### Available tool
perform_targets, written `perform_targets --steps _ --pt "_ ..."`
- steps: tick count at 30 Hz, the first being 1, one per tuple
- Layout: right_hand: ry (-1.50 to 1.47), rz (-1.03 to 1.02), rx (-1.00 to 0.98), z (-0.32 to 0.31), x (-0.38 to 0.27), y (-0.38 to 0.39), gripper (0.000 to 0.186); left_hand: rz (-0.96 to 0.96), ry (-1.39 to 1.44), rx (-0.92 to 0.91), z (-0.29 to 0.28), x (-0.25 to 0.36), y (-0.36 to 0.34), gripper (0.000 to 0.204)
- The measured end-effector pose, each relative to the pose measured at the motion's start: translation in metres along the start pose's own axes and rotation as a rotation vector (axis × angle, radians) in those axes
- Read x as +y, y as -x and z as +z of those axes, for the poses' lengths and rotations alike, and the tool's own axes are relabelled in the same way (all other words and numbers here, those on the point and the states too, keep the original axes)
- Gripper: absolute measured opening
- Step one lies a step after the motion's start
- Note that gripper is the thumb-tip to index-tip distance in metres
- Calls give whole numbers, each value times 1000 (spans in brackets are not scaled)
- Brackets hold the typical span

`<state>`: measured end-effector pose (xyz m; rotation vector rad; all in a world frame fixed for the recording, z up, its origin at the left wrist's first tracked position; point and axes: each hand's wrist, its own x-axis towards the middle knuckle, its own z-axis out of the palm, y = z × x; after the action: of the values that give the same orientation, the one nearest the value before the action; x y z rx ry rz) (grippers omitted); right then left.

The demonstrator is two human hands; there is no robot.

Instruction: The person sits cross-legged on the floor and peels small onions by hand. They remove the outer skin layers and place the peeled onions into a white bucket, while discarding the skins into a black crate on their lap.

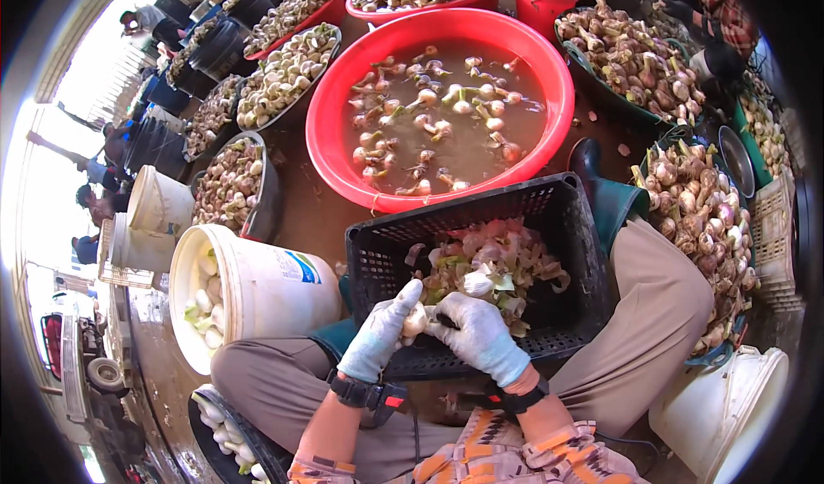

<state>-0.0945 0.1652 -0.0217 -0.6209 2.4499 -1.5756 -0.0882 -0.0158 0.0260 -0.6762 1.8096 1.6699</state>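
Observation:
A pale garlic bulb is between my two gloved hands, over the near edge of a black plastic crate. My left hand grips the bulb from its left side, thumb pointing up. The closed fingers of my right hand pinch the bulb's right side; a small dark spot at those fingertips is too small to make out. Loose garlic skins are heaped in the crate, and a whiter piece of garlic lies on them just beyond my right hand.
Past the crate stands a red basin of muddy water with bulbs floating in it. A white bucket of peeled garlic leans at left. Unpeeled garlic is piled at right, near a white bucket. A dark tub sits lower left.

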Motion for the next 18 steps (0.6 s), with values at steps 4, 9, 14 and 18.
perform_targets --steps 4,9,14,18 --pt "-539 320 -117 -1 18 -3 20 84 -13 -38 -7 -6 -10 41" --pt "-928 550 -51 -15 10 -7 17 244 270 -112 4 -3 -3 47" --pt "-734 559 166 4 27 -7 19 223 477 -130 5 -21 -14 46" --pt "131 517 240 -4 55 -3 25 255 686 -89 6 -21 -10 49"
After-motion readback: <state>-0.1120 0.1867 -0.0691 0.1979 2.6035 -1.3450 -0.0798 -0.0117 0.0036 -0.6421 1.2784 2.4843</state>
